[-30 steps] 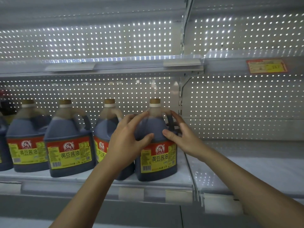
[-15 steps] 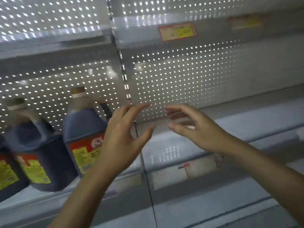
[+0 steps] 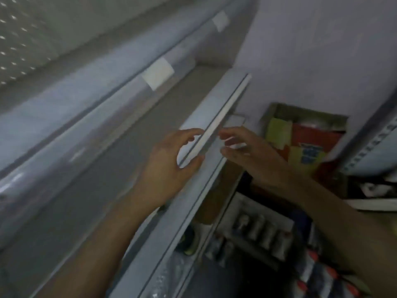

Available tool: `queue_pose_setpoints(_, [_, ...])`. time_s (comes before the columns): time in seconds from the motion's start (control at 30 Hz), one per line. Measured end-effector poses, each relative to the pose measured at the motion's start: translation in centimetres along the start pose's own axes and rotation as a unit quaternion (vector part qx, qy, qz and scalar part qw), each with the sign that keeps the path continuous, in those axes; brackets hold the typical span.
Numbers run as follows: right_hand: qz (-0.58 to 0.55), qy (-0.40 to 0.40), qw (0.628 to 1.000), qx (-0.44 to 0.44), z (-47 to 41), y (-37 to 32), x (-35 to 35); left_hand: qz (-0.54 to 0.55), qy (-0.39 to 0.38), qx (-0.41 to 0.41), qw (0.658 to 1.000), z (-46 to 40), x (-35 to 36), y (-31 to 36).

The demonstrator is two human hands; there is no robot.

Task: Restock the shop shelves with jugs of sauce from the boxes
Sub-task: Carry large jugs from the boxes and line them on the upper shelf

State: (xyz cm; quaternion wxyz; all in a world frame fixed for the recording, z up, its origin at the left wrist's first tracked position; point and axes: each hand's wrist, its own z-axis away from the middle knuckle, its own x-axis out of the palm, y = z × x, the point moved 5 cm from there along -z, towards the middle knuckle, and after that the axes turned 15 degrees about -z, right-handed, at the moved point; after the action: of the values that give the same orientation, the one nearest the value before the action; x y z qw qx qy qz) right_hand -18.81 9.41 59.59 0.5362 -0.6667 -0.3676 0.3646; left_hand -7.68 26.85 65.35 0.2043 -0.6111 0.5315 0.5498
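Box [image 3: 300, 138] blurred, red-yellow contents | left hand [image 3: 169, 166] empty, fingers relaxed | right hand [image 3: 251, 155] same

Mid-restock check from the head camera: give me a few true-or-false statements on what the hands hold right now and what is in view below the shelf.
1. Both hands are empty. True: the left hand and right hand hover with fingers loosely spread.
2. The left hand has a grip on a jug. False: no jug is in view.
3. An open cardboard box with red and yellow packaging sits low on the right. True.
4. The shelf in view is full of jugs. False: no jugs stand on the part shown.
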Motion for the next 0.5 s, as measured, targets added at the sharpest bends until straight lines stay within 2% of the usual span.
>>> queue_pose_setpoints(0.23, [0.047, 0.049, 0.988, 0.140, 3.6, 15.0, -10.9, 0.055, -0.162, -0.016, 0.985, -5.4, 20.1, -0.1])
queue_pose_setpoints(0.5, [0.049, 0.076, 0.960, 0.263, 9.1, 33.0, -11.4, 0.087, -0.328, -0.050, 0.939, -3.2, 39.1, -4.0])
